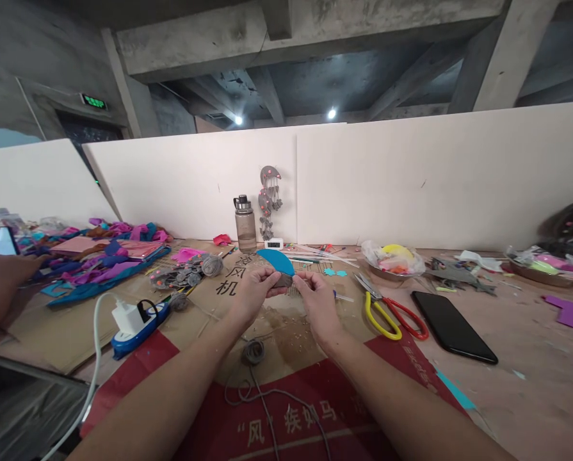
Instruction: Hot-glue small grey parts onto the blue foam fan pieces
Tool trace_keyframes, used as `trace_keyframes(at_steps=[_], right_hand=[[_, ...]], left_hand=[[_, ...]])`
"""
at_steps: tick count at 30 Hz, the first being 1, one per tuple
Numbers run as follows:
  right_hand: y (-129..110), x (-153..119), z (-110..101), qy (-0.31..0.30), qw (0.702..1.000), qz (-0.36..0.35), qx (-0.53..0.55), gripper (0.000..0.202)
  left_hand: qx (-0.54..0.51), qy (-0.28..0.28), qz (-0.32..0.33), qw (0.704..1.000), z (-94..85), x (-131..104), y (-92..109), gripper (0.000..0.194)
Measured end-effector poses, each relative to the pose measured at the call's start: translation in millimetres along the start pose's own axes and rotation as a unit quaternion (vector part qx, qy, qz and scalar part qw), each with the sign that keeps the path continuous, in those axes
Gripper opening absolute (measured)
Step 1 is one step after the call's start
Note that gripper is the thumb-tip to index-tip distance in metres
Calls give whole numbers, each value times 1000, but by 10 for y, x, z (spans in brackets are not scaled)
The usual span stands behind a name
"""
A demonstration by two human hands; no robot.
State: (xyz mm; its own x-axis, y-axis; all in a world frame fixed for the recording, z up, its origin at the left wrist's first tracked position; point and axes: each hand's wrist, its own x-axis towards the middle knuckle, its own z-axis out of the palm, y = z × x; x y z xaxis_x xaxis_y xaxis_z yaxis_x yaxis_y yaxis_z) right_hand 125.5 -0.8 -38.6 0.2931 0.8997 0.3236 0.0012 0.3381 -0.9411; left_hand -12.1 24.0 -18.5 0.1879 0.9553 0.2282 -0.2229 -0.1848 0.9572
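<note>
Both hands meet above the middle of the table. My left hand [258, 291] pinches a blue curved piece [275, 259] with a grey piece [284, 280] under it. From the other side, my right hand [317, 301] closes its fingertips at the right end of the same pieces. A small ball of grey yarn [253, 351] lies below the hands, its strand trailing over a red printed sheet [310, 410]. Scissors [385, 307] with yellow and red handles rest to the right of my right hand.
A black phone [453, 326] lies at the right. At the left are a blue power strip [141, 330] with a white plug and a pile of coloured felt [108, 256]. A bottle [245, 224] stands at the back. Another person's hand [10, 275] is at far left.
</note>
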Motion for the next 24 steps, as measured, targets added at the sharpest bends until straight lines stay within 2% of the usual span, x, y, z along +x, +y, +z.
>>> trace_keyframes(at_steps=[4, 9, 16, 24], right_hand=[[-76, 12, -15, -28, 1000, 1, 8, 24], [-125, 52, -54, -11, 1000, 10, 2, 21], [-165, 37, -54, -4, 1000, 15, 20, 19], [-224, -8, -63, -20, 1000, -9, 6, 19]], left_hand=[[-20, -10, -4, 1000, 3, -15, -1, 32], [-66, -39, -18, 997, 36, -44, 20, 26], [-107, -12, -51, 993, 122, -102, 113, 39], [-79, 1, -38, 996, 120, -50, 133, 31]])
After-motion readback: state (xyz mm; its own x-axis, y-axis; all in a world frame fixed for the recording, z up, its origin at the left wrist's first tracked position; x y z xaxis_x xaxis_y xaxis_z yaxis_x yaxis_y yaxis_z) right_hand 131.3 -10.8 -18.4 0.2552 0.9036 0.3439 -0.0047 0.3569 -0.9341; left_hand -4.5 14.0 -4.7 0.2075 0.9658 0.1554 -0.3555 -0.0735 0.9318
